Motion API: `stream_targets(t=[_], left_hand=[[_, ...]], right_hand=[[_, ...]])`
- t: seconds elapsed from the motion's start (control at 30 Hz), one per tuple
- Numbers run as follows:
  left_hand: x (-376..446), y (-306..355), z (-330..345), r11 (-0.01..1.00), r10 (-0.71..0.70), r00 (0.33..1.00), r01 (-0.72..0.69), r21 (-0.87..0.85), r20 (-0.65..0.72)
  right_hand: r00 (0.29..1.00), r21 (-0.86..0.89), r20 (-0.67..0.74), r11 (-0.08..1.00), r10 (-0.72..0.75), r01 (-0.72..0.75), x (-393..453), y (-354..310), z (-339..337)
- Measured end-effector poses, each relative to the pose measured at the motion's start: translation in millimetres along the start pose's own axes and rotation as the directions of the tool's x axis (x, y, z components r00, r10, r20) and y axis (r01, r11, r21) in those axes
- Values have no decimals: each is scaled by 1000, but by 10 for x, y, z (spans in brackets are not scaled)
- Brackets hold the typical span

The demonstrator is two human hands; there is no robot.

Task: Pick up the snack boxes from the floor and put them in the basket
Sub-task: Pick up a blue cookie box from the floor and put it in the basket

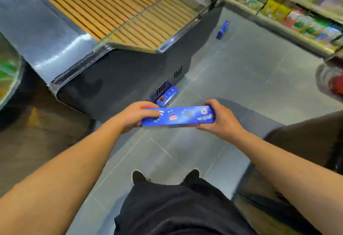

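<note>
— Nearest of all, what is seen?

— Black trousers [178,210] and two dark shoes [139,177] are seen on the grey tiled floor [241,78], with both bare forearms stretched forward above them.

— And what is held?

— One long flat blue cardboard snack box [178,116] is held level, printed face up, just beyond the shoes. Its left end is gripped by the left hand [137,116], whose fingers [154,113] are curled over the top face. Its right end is clamped by the right hand [220,121], fingers wrapped under and thumb laid along the far edge. An end-to-end grip is judged to be used so that the long carton is kept from tipping while it is carried.

— Where are the other boxes?

— A second blue snack box [167,96] is seen on the floor just past the held box, lying against the foot of the dark grey chest freezer [130,67]; it is judged to have come to rest there when dropped. A third blue snack box [222,30] stands on edge well beyond the held box, near the freezer's far corner. Stocked shelves [297,12] run far off to the right of the held box.

— And the basket?

— No basket can be made out, so its place cannot be told. Two boxes are judged still to be collected.
</note>
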State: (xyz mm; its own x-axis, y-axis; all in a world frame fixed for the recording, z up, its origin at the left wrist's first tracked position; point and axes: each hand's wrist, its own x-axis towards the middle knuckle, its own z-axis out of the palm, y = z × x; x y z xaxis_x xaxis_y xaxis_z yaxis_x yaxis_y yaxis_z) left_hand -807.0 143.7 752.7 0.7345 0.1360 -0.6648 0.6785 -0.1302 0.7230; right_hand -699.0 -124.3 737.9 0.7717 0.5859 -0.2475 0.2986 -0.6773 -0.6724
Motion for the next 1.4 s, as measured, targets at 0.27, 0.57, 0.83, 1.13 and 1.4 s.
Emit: stream_targets(t=[0.27, 0.57, 0.83, 1.13, 1.4], left_hand=[[933, 1410, 1147, 931, 157, 986, -168, -325, -59], [2244, 2909, 1884, 915, 336, 942, -323, -243, 12], [3186, 4133, 2451, 938, 317, 924, -270, -219, 216], [4270, 5234, 3603, 961, 276, 894, -263, -84, 354], [5060, 6294, 4773, 965, 263, 889, -251, -83, 375]], right_hand=[[834, 643, -292, 742, 467, -190, 98, 859, -1060], [581, 830, -439, 556, 685, -29, 962, 1510, -2117], [317, 857, -491, 516, 811, 6, 1480, 1931, -3096], [150, 915, -403, 394, 903, 87, 1842, 3082, -4026], [184, 923, -381, 361, 906, 130, 2080, 4291, -5250]])
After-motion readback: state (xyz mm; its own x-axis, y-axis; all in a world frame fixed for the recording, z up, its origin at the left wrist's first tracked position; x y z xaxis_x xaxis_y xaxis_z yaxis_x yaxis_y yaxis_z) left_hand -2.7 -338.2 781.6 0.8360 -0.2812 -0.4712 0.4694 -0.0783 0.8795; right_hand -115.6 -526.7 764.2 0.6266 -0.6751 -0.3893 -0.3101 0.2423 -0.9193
